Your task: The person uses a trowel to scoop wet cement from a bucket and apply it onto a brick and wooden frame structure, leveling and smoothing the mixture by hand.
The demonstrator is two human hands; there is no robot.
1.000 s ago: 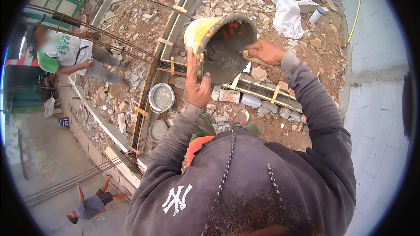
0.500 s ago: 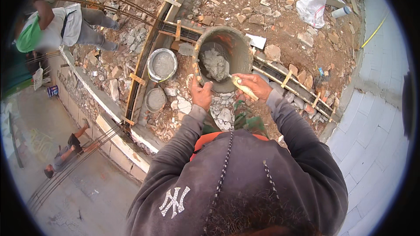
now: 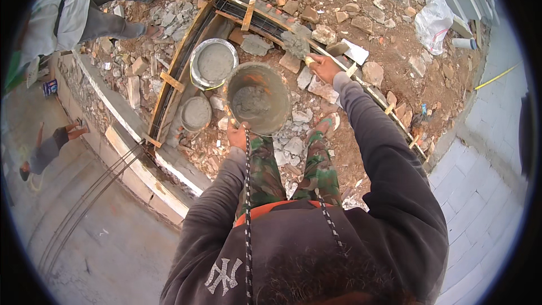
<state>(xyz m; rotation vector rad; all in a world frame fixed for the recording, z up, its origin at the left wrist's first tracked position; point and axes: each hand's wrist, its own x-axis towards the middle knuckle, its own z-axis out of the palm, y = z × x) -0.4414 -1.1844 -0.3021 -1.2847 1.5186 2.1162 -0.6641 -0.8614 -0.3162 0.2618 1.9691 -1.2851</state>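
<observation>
My left hand [image 3: 237, 135] is closed on the near rim of a mortar-smeared bucket [image 3: 280, 100], which tilts so its inside shows. Grey wet mortar [image 3: 251, 101] lies at its bottom. My right hand [image 3: 324, 68] is wrapped round the pale yellow handle of a trowel [image 3: 309, 61]. The trowel's blade reaches over the narrow wooden formwork [image 3: 265, 20] beyond the bucket. Grey mortar [image 3: 296, 42] covers the blade, so its edges are hard to make out.
Left of the bucket stand a pail of grey mix [image 3: 215, 63] and a smaller tub [image 3: 196, 114]. Broken bricks and rubble cover the soil. A white sack [image 3: 433, 14] lies far right. Another person [image 3: 84, 11] stands far left; a second [image 3: 51, 149] is below on the slab.
My right hand has lifted the trowel out of the bucket and carried it forward and right to the formwork. The bucket, with my left hand on it, has shifted left and nearer me.
</observation>
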